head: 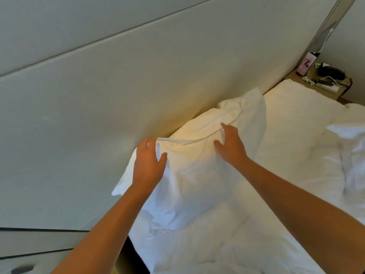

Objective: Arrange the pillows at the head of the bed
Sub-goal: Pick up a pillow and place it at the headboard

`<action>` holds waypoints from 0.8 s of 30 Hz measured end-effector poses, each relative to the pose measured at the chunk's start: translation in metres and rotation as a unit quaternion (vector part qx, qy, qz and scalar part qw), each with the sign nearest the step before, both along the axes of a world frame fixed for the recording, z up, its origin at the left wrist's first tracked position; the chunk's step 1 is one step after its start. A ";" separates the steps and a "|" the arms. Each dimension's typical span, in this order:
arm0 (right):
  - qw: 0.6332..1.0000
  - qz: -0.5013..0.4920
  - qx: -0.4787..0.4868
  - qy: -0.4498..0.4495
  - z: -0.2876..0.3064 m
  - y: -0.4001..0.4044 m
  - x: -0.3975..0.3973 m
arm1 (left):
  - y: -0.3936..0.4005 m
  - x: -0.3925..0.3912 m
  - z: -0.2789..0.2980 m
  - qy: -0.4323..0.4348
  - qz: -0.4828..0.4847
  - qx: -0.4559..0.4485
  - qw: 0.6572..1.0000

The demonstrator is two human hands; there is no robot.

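Note:
A white pillow [193, 165] leans against the padded headboard [118, 95] at the near end of the bed's head. My left hand [148, 165] rests on the pillow's left top corner, fingers spread and curled over the fabric edge. My right hand [230, 144] lies flat on the pillow's upper right part, fingers apart. Neither hand clearly grips it. A second white pillow [300, 115] lies flat further along the head of the bed, toward the nightstand.
A crumpled white duvet [353, 155] lies at the right edge. The white sheet [227, 244] covers the mattress below the pillow. A nightstand [325, 84] at the far corner holds a phone, cables and a pink card.

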State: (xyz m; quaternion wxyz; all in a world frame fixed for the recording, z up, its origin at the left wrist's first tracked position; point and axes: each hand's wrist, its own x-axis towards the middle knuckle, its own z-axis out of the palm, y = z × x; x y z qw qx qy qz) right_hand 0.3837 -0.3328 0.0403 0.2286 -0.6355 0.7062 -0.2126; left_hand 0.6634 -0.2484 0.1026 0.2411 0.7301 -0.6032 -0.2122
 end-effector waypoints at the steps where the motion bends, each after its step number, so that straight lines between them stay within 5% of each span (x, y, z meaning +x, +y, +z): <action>1: 1.000 0.014 0.022 -0.009 -0.007 0.016 0.005 | 0.009 -0.004 -0.001 -0.025 -0.016 -0.005 1.000; 10: 0.985 0.092 0.142 -0.028 -0.034 0.104 0.060 | 0.069 0.000 -0.044 -0.165 -0.122 0.163 0.965; 18: 0.982 0.054 0.180 -0.020 -0.031 0.142 0.054 | 0.073 -0.003 -0.053 -0.189 -0.175 0.165 0.952; 24: 0.969 -0.028 0.245 -0.004 -0.027 0.249 -0.016 | 0.091 -0.069 -0.049 -0.146 -0.284 0.149 0.936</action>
